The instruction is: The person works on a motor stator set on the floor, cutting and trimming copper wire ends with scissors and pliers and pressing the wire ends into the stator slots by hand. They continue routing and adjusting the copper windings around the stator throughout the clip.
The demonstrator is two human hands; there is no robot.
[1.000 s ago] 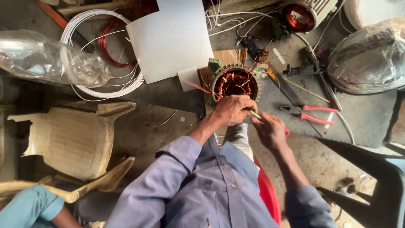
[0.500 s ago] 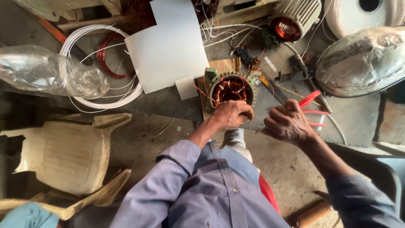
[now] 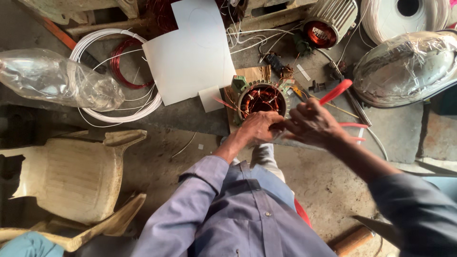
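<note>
A round motor stator (image 3: 261,97) with copper windings and loose red wire ends sits on a wooden block on the floor in front of me. My left hand (image 3: 257,127) rests on its near rim, fingers curled around the edge. My right hand (image 3: 312,124) is closed around red-handled pliers (image 3: 336,91), whose handles stick out to the right. The plier jaws point toward my left hand and are hidden between the two hands. Both hands meet just below the stator.
A white sheet (image 3: 190,47) lies left of the stator, beside coils of white wire (image 3: 102,35) and red wire (image 3: 121,66). A clear plastic bottle (image 3: 52,85), a broken beige chair (image 3: 71,176), another motor (image 3: 326,28) and a plastic-wrapped object (image 3: 409,66) surround me.
My right hand reached right to the red-handled pliers lying on the floor, picked them up and brought them back beside my left hand. My left hand stayed on the stator.
</note>
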